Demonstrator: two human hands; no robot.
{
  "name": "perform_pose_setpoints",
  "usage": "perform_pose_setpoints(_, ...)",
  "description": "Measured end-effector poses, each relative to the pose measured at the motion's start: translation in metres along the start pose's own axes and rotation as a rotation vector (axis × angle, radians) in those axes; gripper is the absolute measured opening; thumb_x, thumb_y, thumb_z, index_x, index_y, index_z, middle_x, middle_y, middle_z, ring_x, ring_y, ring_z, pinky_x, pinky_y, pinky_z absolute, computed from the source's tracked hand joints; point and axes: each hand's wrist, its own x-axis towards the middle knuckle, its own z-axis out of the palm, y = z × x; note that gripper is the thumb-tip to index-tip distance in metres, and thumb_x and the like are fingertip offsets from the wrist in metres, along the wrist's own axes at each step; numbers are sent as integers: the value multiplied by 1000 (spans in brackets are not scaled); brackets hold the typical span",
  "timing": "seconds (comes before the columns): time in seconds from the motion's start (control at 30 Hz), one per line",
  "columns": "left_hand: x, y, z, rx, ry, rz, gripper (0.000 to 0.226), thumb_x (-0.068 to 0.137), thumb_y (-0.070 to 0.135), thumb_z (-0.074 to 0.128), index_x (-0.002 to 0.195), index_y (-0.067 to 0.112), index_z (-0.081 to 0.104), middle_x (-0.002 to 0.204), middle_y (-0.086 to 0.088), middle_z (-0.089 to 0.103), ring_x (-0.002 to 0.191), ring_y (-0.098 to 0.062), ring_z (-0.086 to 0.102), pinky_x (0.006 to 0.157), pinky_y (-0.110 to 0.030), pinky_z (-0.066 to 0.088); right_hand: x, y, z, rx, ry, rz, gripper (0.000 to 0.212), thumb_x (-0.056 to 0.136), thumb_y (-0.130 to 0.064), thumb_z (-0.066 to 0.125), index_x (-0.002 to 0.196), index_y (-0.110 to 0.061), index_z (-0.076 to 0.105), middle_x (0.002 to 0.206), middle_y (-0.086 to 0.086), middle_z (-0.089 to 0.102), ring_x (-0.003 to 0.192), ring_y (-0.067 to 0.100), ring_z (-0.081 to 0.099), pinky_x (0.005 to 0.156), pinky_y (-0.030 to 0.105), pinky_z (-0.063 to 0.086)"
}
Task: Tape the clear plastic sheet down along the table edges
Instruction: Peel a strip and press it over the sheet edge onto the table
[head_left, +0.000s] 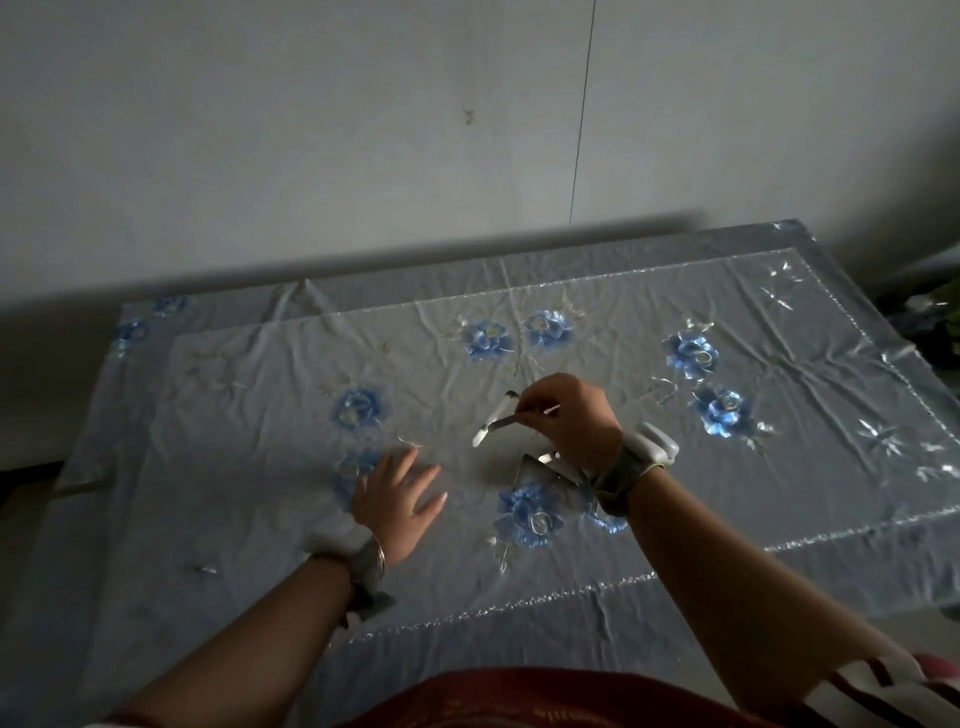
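Observation:
A wrinkled clear plastic sheet (815, 364) lies over a pale tablecloth (218, 467) embroidered with blue flowers, and the cloth covers the whole table. My left hand (400, 499) rests flat on the sheet near the middle, fingers spread and holding nothing. My right hand (566, 421) hovers just right of it with its fingertips pinched on a thin white-and-metal tool that looks like scissors (496, 423). A shiny triangular piece (540, 467) shows under that wrist; I cannot tell what it is. No tape roll is visible.
The table's far side runs along a plain wall (363, 130), where a thin cord (582, 130) hangs down. Dark clutter (935, 322) sits beyond the right edge. My red garment (519, 696) covers the near edge.

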Motion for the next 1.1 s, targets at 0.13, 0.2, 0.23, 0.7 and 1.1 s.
perform_pose_setpoints(0.13, 12, 22, -48, -815, -53, -329, 29, 94, 29, 46, 100, 5, 62, 94, -13, 67, 77, -22, 68, 64, -29, 46, -2, -21, 9, 102, -41, -104, 6, 76, -14, 74, 82, -13, 72, 92, 3, 66, 77, 13, 62, 76, 21, 50)
perform_pose_setpoints(0.2, 9, 29, -67, -1079, -104, -381, 16, 92, 23, 51, 87, 14, 63, 82, -4, 68, 58, -9, 67, 55, -23, 43, -2, -31, 15, 132, -53, -132, 6, 78, -14, 72, 85, -13, 72, 95, 2, 66, 78, 12, 62, 76, 21, 52)
perform_pose_setpoints(0.23, 6, 31, -74, -1091, -95, -333, 15, 91, 22, 54, 81, 18, 64, 76, -1, 69, 54, -8, 65, 52, -21, 44, -1, -36, 17, 143, -60, -144, 7, 79, -13, 71, 86, -13, 71, 96, 2, 66, 79, 12, 63, 77, 22, 53)
perform_pose_setpoints(0.7, -31, -27, -143, -806, 266, -253, 16, 86, 12, 59, 74, 20, 68, 64, 4, 70, 49, -4, 61, 51, -14, 46, 33, -125, 76, 707, -211, 109, 13, 88, -23, 61, 98, -18, 66, 77, -4, 72, 67, 7, 67, 59, 20, 55)
perform_pose_setpoints(1.1, -37, -160, -191, -1041, 305, -264, 7, 79, 17, 70, 76, 23, 70, 62, 6, 71, 52, -5, 62, 52, -14, 46, 84, -243, 160, 648, -188, -26, 21, 82, -4, 67, 86, -25, 65, 76, -7, 72, 62, 3, 66, 58, 16, 54)
